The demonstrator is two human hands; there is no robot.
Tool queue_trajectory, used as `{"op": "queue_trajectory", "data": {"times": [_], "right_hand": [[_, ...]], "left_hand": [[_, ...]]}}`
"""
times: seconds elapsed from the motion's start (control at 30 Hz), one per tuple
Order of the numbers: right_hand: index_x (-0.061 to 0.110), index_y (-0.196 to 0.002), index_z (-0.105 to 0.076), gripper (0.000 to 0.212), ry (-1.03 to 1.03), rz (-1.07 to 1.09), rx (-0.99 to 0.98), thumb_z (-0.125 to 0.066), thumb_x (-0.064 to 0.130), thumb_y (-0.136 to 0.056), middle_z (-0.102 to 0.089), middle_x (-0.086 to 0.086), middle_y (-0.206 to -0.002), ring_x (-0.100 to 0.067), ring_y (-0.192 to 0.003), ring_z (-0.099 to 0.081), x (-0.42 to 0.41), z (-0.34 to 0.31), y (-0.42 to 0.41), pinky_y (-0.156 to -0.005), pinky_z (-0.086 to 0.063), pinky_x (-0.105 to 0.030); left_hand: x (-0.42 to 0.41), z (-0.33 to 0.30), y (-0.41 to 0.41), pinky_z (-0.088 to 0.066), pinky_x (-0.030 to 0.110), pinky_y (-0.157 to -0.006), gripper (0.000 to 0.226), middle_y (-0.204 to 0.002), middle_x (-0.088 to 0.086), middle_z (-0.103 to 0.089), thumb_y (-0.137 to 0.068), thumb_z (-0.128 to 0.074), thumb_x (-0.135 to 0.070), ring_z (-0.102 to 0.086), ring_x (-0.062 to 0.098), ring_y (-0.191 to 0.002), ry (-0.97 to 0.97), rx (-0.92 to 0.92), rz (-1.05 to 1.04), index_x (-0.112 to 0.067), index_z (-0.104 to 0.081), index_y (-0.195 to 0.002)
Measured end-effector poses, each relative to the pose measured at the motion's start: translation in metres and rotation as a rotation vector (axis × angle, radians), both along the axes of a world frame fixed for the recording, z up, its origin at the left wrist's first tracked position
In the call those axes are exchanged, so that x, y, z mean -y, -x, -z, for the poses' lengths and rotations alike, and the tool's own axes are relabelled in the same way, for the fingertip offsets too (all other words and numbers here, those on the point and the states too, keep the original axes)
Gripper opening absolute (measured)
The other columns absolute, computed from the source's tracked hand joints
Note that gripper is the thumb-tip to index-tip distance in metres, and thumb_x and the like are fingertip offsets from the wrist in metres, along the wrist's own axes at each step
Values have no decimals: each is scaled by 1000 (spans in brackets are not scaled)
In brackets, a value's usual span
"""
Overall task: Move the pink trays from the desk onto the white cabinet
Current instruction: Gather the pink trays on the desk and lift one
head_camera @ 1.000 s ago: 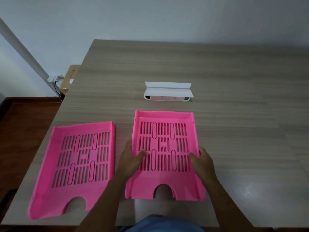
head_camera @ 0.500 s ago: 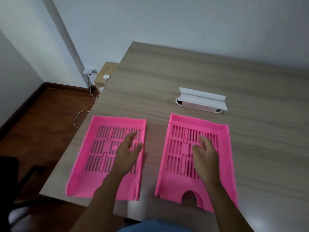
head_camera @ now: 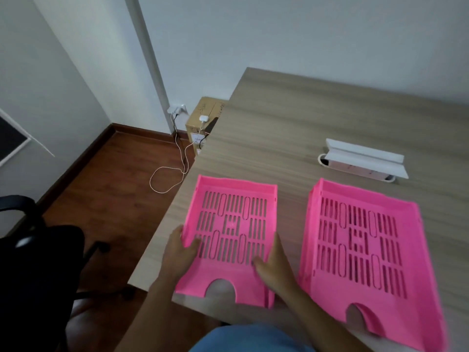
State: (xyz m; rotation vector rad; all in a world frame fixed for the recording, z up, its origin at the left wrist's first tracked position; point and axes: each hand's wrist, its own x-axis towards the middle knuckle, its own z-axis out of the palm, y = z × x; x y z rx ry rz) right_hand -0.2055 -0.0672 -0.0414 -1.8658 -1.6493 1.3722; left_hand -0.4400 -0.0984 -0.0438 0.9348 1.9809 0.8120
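Two pink slotted trays lie side by side on the wooden desk [head_camera: 330, 118]. The left pink tray [head_camera: 233, 224] sits near the desk's left front corner. My left hand [head_camera: 179, 252] grips its left wall, thumb inside on the slots. My right hand [head_camera: 274, 269] grips its right wall, thumb on the tray floor. The right pink tray [head_camera: 368, 252] lies flat beside it, untouched, its front notch over the desk's front edge. No white cabinet is in view.
A white cable-port cover [head_camera: 365, 158] stands raised on the desk behind the right tray. Left of the desk are a cardboard box [head_camera: 203, 118] with a charger, a white cable [head_camera: 167, 179] on the wood floor, and a black office chair [head_camera: 33, 262].
Both hands left the right tray, crossed to the left tray and closed on its two side walls. The view swung left.
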Motion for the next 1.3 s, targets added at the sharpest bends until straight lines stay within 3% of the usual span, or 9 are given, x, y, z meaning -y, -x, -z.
{"op": "queue_trajectory", "data": {"times": [0.17,0.33,0.47,0.57,0.7,0.8,0.93,1.03,1.3], "right_hand": [[15,-158,-21,79,4,162,39,-62,24,-91,-52,-13,-150,-17,-86,-69,-10,-7,-2,-61,-49,-15],[20,-150,-42,61,-157,183,-65,-62,25,-92,-67,0,-133,-19,-102,-73,-18,-42,-16,-79,-61,-28],[23,-154,-36,69,-241,271,-177,-64,33,-92,-48,1,-155,-18,-141,-46,-18,-70,-37,-116,-38,-44],[28,-154,-34,71,-249,374,-266,-67,33,-91,-39,3,-160,-18,-145,-40,-18,-86,-69,-118,-31,-47],[23,-149,-45,60,-237,466,-393,-66,20,-93,-53,-4,-151,-23,-136,-52,-19,-101,-130,-111,-42,-55],[19,-145,-50,53,-232,560,-406,-64,14,-94,-62,-9,-141,-28,-124,-63,-17,-106,-181,-102,-50,-57],[10,-135,-59,40,-240,677,-403,-60,7,-96,-76,-7,-117,-28,-104,-74,-6,-106,-242,-85,-61,-48],[17,-117,-69,26,-252,702,-336,-60,8,-95,-81,5,-93,-23,-79,-79,4,-101,-276,-57,-61,-27],[31,-101,-68,20,-197,702,-301,-57,15,-97,-80,6,-90,-19,-69,-79,19,-80,-302,-53,-61,-28]], "left_hand": [[-3,6,10,-49,15,-46,31,-109,-1,-60,-91,-60,-15,-65,6,-70,49,90,16,-18,-40,-114],[-14,-24,14,-52,20,-50,28,-101,1,-51,-89,-59,-9,-64,17,-86,-80,150,8,-25,-37,-93],[-35,-54,0,-55,38,-71,28,-106,5,-51,-90,-60,-7,-61,22,-92,-182,228,4,-23,-38,-95],[-48,-77,-28,-58,30,-65,30,-104,1,-56,-90,-61,-10,-67,18,-87,-256,289,71,-29,-39,-95],[-61,-90,-86,-60,25,-68,50,-112,-9,-66,-83,-65,-24,-74,8,-94,-271,373,199,-33,-39,-125],[-65,-85,-140,-55,27,-79,39,-108,-18,-72,-88,-64,-22,-71,-1,-96,-277,345,275,-41,-51,-120],[-65,-80,-207,-52,7,-54,35,-100,-39,-68,-90,-62,-33,-69,-14,-88,-254,343,385,-56,-46,-112],[-64,-73,-241,-50,4,-53,41,-98,-40,-67,-90,-62,-35,-69,-15,-85,-234,342,426,-50,-42,-122],[-56,-54,-276,-45,-2,-48,56,-93,-31,-69,-86,-64,-41,-65,-22,-81,-186,255,443,-43,-33,-133]]}}
